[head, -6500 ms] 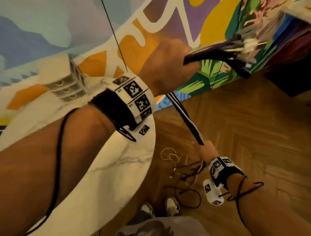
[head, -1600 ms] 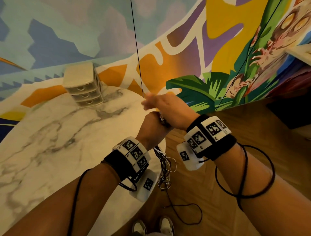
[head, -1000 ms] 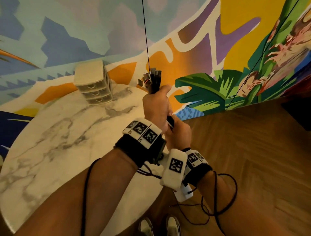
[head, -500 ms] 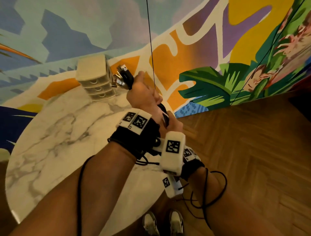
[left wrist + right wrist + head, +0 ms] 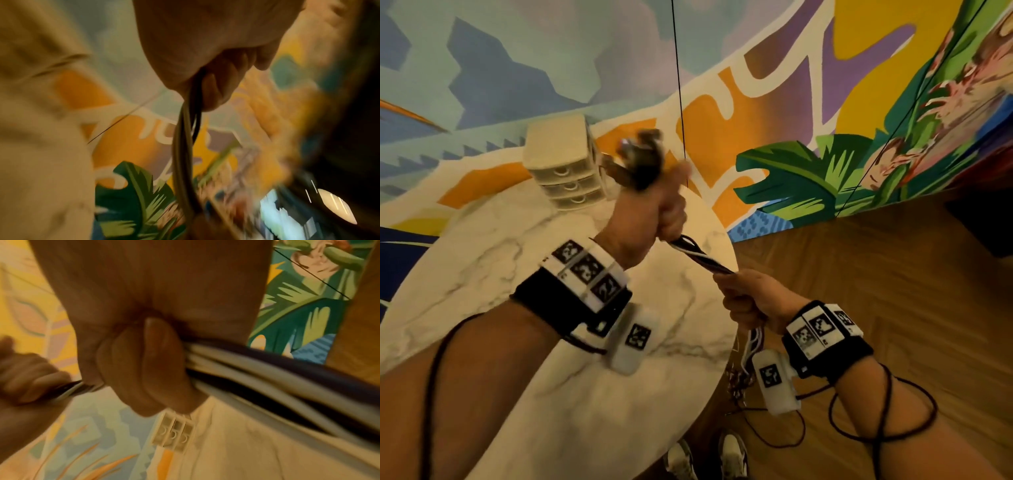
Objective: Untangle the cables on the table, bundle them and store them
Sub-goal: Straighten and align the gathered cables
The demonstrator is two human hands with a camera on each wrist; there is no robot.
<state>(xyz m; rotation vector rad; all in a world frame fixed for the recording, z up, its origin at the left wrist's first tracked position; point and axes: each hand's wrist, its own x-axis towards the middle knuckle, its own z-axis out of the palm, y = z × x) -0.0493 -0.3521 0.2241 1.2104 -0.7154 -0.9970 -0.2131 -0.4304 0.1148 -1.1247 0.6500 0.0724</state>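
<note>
A painted mural wall (image 5: 791, 85) fills the background above a herringbone wood floor (image 5: 876, 274). In front of it stands a round marble table (image 5: 500, 240), and at its far edge sits a small cream drawer unit (image 5: 561, 164) with three drawers. Over the table's right side, the left hand (image 5: 650, 209) is raised with its fingers curled tight around the upper part of a bundle of black and white cables (image 5: 700, 257); the blurred connector ends (image 5: 637, 161) stick out above the fist, just beside the drawer unit. The bundle runs taut and slanting down to the right hand (image 5: 750, 298), which grips it in a closed fist beyond the table's edge, lower than the left. In the right wrist view the fingers (image 5: 148, 366) wrap fully around the strands. Below the right hand the loose cable tails (image 5: 746, 363) hang toward the floor, where a thin dark loop lies near the person's shoes (image 5: 705, 459).
</note>
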